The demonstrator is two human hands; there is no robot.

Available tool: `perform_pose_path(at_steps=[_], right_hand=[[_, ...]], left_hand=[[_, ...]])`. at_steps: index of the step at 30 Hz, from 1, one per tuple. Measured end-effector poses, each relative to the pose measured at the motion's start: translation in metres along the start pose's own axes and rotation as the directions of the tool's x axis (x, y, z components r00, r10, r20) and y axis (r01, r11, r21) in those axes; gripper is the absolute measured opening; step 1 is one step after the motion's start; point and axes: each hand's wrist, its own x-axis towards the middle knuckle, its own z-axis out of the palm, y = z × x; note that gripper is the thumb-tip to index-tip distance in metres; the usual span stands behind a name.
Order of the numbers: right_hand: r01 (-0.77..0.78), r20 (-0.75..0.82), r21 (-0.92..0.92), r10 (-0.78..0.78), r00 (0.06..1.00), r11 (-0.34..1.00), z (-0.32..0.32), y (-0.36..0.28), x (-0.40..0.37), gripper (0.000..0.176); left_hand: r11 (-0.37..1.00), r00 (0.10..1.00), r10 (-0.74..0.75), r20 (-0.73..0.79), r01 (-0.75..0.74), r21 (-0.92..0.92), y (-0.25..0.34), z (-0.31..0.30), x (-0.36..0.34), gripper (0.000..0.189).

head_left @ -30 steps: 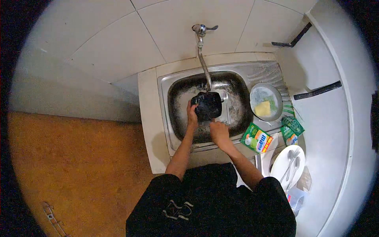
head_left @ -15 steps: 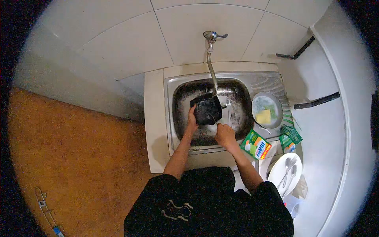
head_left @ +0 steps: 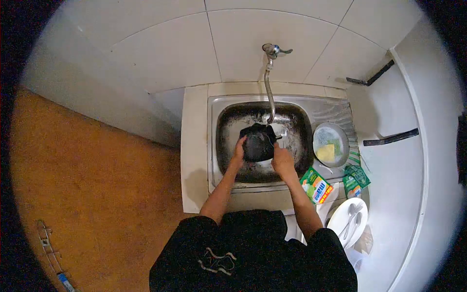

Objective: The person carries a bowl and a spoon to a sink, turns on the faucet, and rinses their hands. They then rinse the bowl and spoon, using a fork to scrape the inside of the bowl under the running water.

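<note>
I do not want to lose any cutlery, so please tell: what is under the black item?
Under the black item is the sink; beside the item, to the right, a fork shows. The sink floor directly beneath is covered: anything there cannot be seen.

sink (head_left: 212, 141): metal, satin rim, basin surface blotched
tap (head_left: 269, 87): metal, shiny
black vessel (head_left: 258, 146): largely matt, material not determinable
sponge (head_left: 325, 153): foam-like, matt
packet (head_left: 317, 186): printed, smooth, plastic-looking film, slight gloss
plate (head_left: 337, 220): smooth, lightly glossy
cutlery (head_left: 358, 208): metal, polished
wall tiles (head_left: 272, 29): smooth, faint sheen
shirt (head_left: 262, 263): matt cloth
floor (head_left: 102, 165): matt, mottled
</note>
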Motion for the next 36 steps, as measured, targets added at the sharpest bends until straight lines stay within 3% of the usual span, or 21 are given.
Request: perform_pose_path(at_steps=[2,3,5,8,10,14,16,18,20,22,25,27,29,30,32,33,35,36], right_hand=[[0.024,-0.038,-0.036,-0.025,0.999,0.999,0.005,0.000,0.002,0.042],[-0.006,-0.034,-0.061,0.004,0.999,0.998,0.009,0.002,0.004,0.037],[-0.037,-0.027,-0.089,0.035,0.999,0.995,0.009,-0.001,-0.001,0.032],[0.043,-0.055,-0.146,-0.051,0.997,0.988,0.007,-0.016,-0.011,0.018],[0.124,0.046,-0.092,-0.120,0.992,0.988,0.009,-0.018,-0.012,0.010],[0.080,0.006,-0.072,-0.080,0.997,0.994,-0.009,-0.015,-0.014,0.007],[-0.052,-0.027,-0.073,0.050,0.998,0.996,-0.008,-0.009,-0.013,0.007],[-0.012,0.015,-0.071,0.013,1.000,0.997,-0.001,-0.012,-0.016,0.007],[0.029,0.062,-0.070,-0.025,0.998,0.997,0.009,-0.012,-0.022,0.008],[0.115,-0.009,-0.032,-0.115,0.993,0.993,0.017,-0.012,-0.026,0.008],[0.020,0.071,-0.066,-0.016,0.997,0.998,0.006,-0.003,-0.021,0.009],[-0.029,0.017,-0.098,0.030,0.999,0.995,0.004,-0.004,-0.016,0.006],[-0.077,-0.037,-0.126,0.073,0.997,0.989,0.006,-0.007,-0.015,0.008],[-0.062,0.035,-0.113,0.066,0.997,0.992,0.011,-0.009,-0.015,0.006],[-0.043,0.109,-0.100,0.054,0.993,0.994,0.014,-0.014,-0.018,0.009],[0.018,0.083,-0.096,-0.010,0.997,0.995,0.012,-0.017,-0.023,0.009],[0.077,0.059,-0.095,-0.071,0.996,0.993,0.007,-0.018,-0.028,0.008],[0.105,0.084,-0.103,-0.096,0.992,0.989,0.005,-0.017,-0.030,0.008]], left_hand=[[0.974,0.986,0.168,0.011,-0.168,0.154,0.031,0.030,-0.046,0.062],[0.974,0.985,0.173,0.011,-0.172,0.149,0.031,0.029,-0.041,0.062],[0.992,0.995,-0.088,0.038,0.092,-0.090,0.020,0.020,-0.023,0.059],[0.995,0.996,-0.076,-0.039,0.078,0.057,-0.013,-0.003,0.021,0.052],[0.998,0.998,-0.068,0.007,0.068,0.001,-0.025,-0.007,0.028,0.051],[0.992,0.994,-0.104,0.046,0.107,-0.072,0.012,0.029,-0.023,0.057],[0.994,0.993,-0.101,0.066,0.104,-0.032,0.007,0.021,-0.013,0.060],[0.995,0.990,-0.105,0.092,0.104,0.011,-0.011,0.005,0.012,0.062],[0.999,0.996,-0.012,0.083,0.008,0.044,-0.041,-0.014,0.040,0.063],[0.999,0.998,-0.033,0.055,0.032,0.036,-0.034,-0.004,0.026,0.064],[0.997,0.995,-0.071,0.072,0.071,0.003,-0.022,-0.001,0.014,0.067],[0.996,0.989,-0.083,0.125,0.086,-0.020,-0.009,0.007,0.003,0.068],[0.998,0.995,-0.055,0.081,0.054,0.016,0.016,0.026,-0.026,0.066],[0.998,0.995,-0.055,0.080,0.054,0.016,0.008,0.021,-0.017,0.066],[0.962,0.988,0.148,-0.039,-0.134,0.237,-0.016,0.007,0.010,0.061],[0.962,0.988,0.148,-0.041,-0.135,0.236,-0.015,0.007,0.009,0.061],[0.994,0.990,-0.082,0.113,0.090,-0.066,-0.012,0.007,0.007,0.056],[0.993,0.990,-0.086,0.113,0.094,-0.067,-0.012,0.005,0.008,0.056]])
